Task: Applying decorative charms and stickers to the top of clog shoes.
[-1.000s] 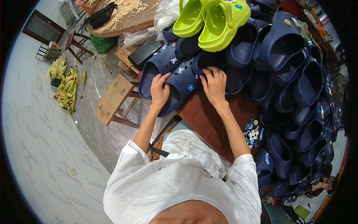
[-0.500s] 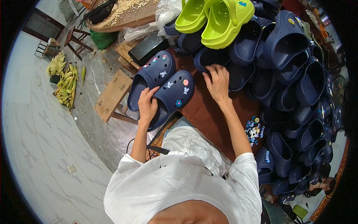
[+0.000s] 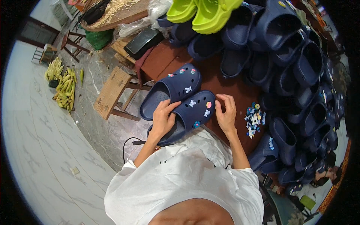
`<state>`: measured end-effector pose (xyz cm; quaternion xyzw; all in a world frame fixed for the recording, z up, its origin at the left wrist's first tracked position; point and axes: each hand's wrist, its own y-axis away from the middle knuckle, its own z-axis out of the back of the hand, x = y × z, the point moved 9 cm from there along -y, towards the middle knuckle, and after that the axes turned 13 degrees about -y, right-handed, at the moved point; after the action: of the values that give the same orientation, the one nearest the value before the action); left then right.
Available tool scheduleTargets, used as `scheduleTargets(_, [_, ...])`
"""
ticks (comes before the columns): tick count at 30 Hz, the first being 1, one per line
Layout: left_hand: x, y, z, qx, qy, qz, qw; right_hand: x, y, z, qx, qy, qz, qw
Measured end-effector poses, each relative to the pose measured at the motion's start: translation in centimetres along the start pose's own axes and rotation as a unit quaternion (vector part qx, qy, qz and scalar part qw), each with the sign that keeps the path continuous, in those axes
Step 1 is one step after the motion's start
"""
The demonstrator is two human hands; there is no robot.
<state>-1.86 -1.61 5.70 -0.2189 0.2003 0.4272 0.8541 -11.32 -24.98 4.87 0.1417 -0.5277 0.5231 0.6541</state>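
Note:
Two navy clogs lie side by side at the table edge before me, the farther clog (image 3: 177, 87) and the nearer clog (image 3: 193, 114). Small charms, such as white figures and a blue flower, sit in holes on their uppers. My left hand (image 3: 162, 119) grips the pair where the two clogs meet, fingers at their openings. Just right of the nearer clog's toe is my right hand (image 3: 227, 114), empty, its thumb and fingers apart. A loose pile of charms (image 3: 254, 119) lies on the reddish-brown table (image 3: 240, 93) to its right.
Many navy clogs (image 3: 283, 137) are heaped along the right and back. Lime-green clogs (image 3: 212, 18) rest on top at the back. A black box (image 3: 144, 42) sits at the back left, with a wooden stool (image 3: 112, 92) below it. Corn cobs (image 3: 65, 90) lie on the floor.
The navy pair has moved right and nearer to me with my left hand. My right hand has come back from the clog heap to beside the pair's toes.

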Motion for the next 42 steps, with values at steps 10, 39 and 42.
scheduleTargets(10, [-6.8, 1.0, -4.9, 0.066, 0.046, -0.055, 0.995, -4.6, 6.9, 4.6, -0.091, -0.029, -0.171, 0.981])
scheduleTargets(39, [-5.5, -0.1, -5.2, 0.031, 0.11, -0.008, 0.993, 2.1, 8.8, 3.0, -0.089, 0.081, -0.081, 0.989])
scheduleTargets(42, [-5.0, -0.1, -4.6, -0.02, 0.089, -0.014, 0.996, 0.6, 8.3, 5.4, -0.101, 0.09, -0.073, 0.988])
